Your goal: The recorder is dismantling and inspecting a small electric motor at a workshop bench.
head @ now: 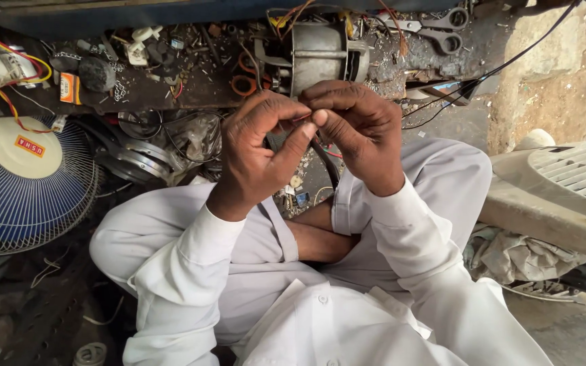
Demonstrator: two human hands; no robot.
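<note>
My left hand (256,152) and my right hand (357,129) meet in front of me, fingertips pinched together on thin wires (303,118), one of them red. A dark sleeved cable (328,169) hangs down from between my hands toward my lap. Just beyond my hands sits a grey metal motor (320,54) with coloured wires running off it. I sit cross-legged in white clothes, sleeves down to the wrists.
A blue fan with a wire guard (22,183) stands at the left. The dark board (171,74) ahead is littered with screws, small parts and copper coils. Scissors (435,27) lie at the back right. A grey plastic grille (578,176) and rags (517,254) are at my right.
</note>
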